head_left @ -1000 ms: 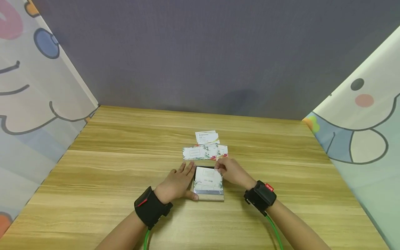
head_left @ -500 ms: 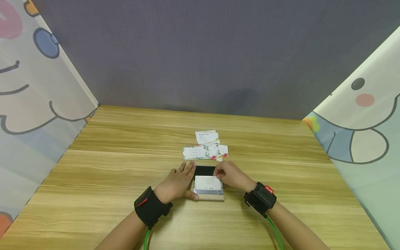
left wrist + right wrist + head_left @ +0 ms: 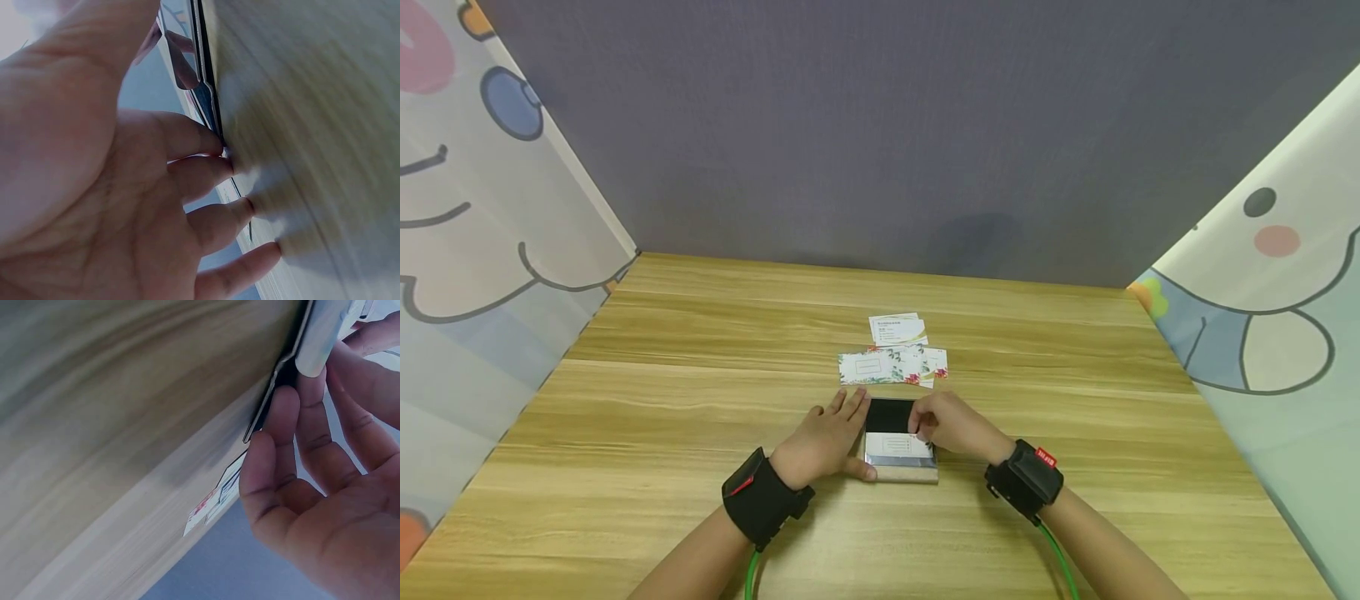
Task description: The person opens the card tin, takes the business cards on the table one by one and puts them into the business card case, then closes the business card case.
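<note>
A panel printed with cartoon shapes [image 3: 512,225] borders the left edge of the tabletop [image 3: 685,400]. A black wrist unit [image 3: 766,498] with a green cable [image 3: 751,575] is strapped above the left hand [image 3: 820,446]. The left hand's fingers are extended and apart, palm down. Its index fingertip touches the far left corner of the flat case [image 3: 889,415]; its thumb touches the near left corner. In the left wrist view, the fingertips rest on the tabletop.

The case lies flat on the tabletop, about midway between the left and right edges and well apart from the far edge. Its far section shows a black surface. The white printed card [image 3: 895,446] lies in the near section, against a grey-blue strip; whether it passes under this strip cannot be told. Between the case and the far edge lie overlapping floral cards [image 3: 872,367] and, behind them, white-and-gold cards [image 3: 898,331].

The right hand [image 3: 953,423] pinches the card at its far right corner with curled fingers; the exact thumb contact is hidden. A second black unit [image 3: 1026,479] encircles the right wrist. A second cartoon panel [image 3: 1262,275] borders the right edge.
</note>
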Motion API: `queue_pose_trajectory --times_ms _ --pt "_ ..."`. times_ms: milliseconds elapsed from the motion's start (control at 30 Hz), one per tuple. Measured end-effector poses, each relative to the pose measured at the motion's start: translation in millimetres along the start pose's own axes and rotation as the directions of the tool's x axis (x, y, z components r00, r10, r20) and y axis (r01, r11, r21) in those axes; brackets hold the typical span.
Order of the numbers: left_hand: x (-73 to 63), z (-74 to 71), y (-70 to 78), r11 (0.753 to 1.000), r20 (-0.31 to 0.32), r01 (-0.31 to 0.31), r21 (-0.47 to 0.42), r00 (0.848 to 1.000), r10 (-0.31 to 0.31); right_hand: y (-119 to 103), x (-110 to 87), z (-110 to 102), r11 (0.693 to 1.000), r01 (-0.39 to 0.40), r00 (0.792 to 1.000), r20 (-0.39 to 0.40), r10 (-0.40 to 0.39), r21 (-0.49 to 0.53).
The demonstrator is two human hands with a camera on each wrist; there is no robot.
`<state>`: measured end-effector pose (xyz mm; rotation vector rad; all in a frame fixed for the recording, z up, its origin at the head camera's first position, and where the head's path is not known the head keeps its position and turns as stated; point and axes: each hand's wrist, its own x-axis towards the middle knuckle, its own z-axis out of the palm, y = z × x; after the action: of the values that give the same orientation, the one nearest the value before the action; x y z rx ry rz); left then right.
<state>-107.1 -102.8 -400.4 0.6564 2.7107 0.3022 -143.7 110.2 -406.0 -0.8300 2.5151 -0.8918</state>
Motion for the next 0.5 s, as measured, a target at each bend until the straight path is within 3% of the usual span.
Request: queue_pose_trajectory --times_ms 500 --pt "0.0 0.6 0.4 1.000 -0.009 -0.003 0.000 1.000 0.003 -4.0 -0.9 -1.3 1.000 -0.016 1.000 0.015 0.016 -0.014"
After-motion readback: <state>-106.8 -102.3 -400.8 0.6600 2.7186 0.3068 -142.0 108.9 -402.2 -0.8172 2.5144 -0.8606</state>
